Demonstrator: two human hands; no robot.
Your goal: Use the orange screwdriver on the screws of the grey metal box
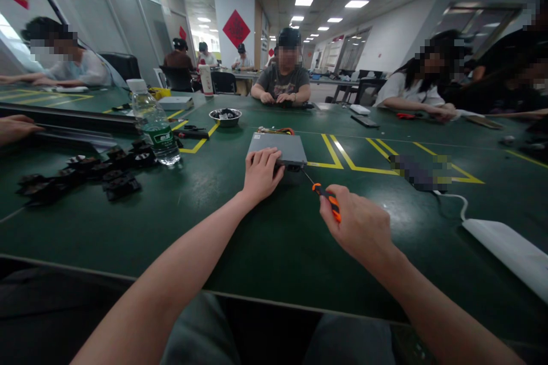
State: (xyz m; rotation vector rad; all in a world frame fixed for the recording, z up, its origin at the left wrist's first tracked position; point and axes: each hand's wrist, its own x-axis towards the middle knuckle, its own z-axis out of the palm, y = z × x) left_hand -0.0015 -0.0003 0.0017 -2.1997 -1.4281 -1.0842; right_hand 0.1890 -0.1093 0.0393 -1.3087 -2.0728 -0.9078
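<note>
A flat grey metal box [282, 146] lies on the green table [214, 217] in front of me, with coloured wires at its far edge. My left hand [262, 172] rests on the box's near left corner, fingers curled over its top. My right hand [358, 224] is closed round an orange and black screwdriver [327, 198]. Its thin shaft points up and left, with the tip at the box's near right edge.
A water bottle [154, 124] stands to the left, beside several black fan parts [89, 174]. A small metal bowl [225, 117] sits behind the box. A white device [509, 251] with a cable lies at the right. Other people sit round the table.
</note>
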